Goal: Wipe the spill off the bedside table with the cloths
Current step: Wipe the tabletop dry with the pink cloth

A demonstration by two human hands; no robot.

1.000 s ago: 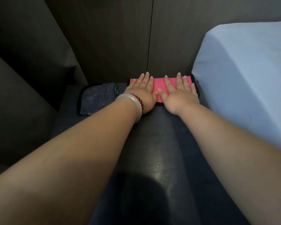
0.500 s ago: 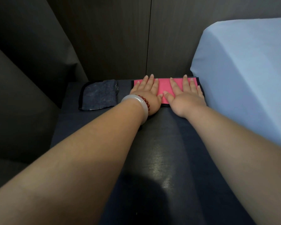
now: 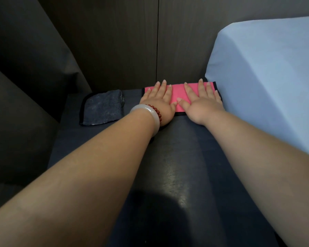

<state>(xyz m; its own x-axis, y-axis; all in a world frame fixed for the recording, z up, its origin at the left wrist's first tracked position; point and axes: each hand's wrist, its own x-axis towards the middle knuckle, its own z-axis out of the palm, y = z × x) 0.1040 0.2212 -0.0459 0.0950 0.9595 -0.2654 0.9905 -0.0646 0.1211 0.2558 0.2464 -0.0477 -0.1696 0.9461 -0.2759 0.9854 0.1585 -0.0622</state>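
Dark bedside table (image 3: 178, 157) carries the pink cloth (image 3: 177, 91) lying across upper centre; left hand (image 3: 159, 102) and right hand (image 3: 202, 102) press it side by side, fingers straight.

Pale bangle (image 3: 147, 109), red bead bracelet (image 3: 157, 112)

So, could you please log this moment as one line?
left hand flat on pink cloth | right hand flat on it | dark cloth lies apart, untouched
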